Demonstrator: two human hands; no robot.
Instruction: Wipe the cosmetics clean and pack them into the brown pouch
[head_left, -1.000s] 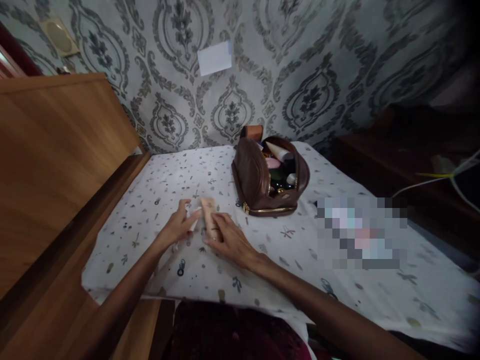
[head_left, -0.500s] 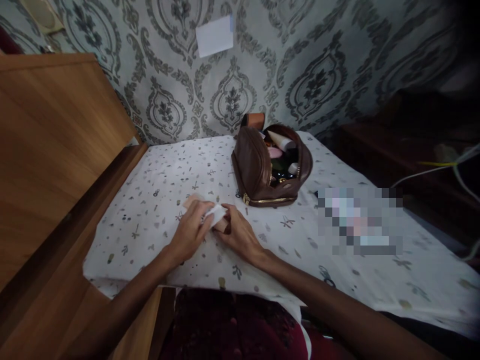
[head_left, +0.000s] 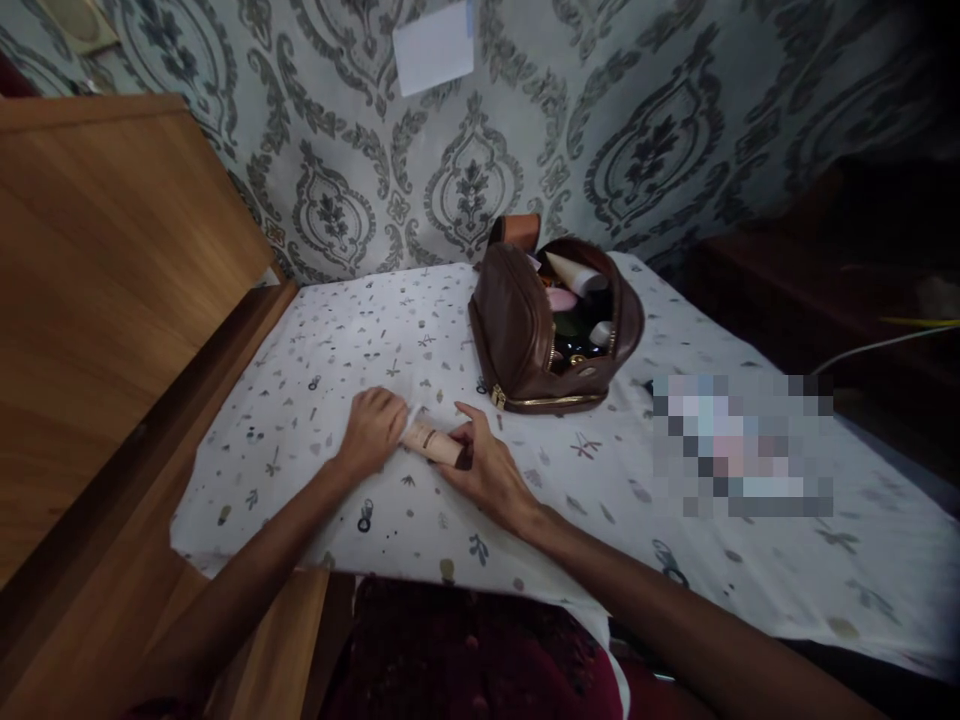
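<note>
A beige cosmetic tube with a dark end and small print lies across my right hand, its dark end towards the palm. My right thumb and fingers close around that end. At the tube's other end, my left hand is closed with the knuckles up. A bit of white tissue shows blurred at its fingertips; most of it is hidden. Both hands are just above the patterned white tablecloth. Beyond my right hand stands an unzipped brown toiletry bag with a cream tube and other cosmetics inside.
A pixelated flat item lies on the table's right side. The wooden panel rises along the left. Patterned wallpaper closes off the back, with a white sheet on it. A pale cable hangs at the right.
My left hand has turned knuckles up and shifted slightly left, drawing the white tissue off the tube. More of the tube now shows. The view has shifted slightly.
</note>
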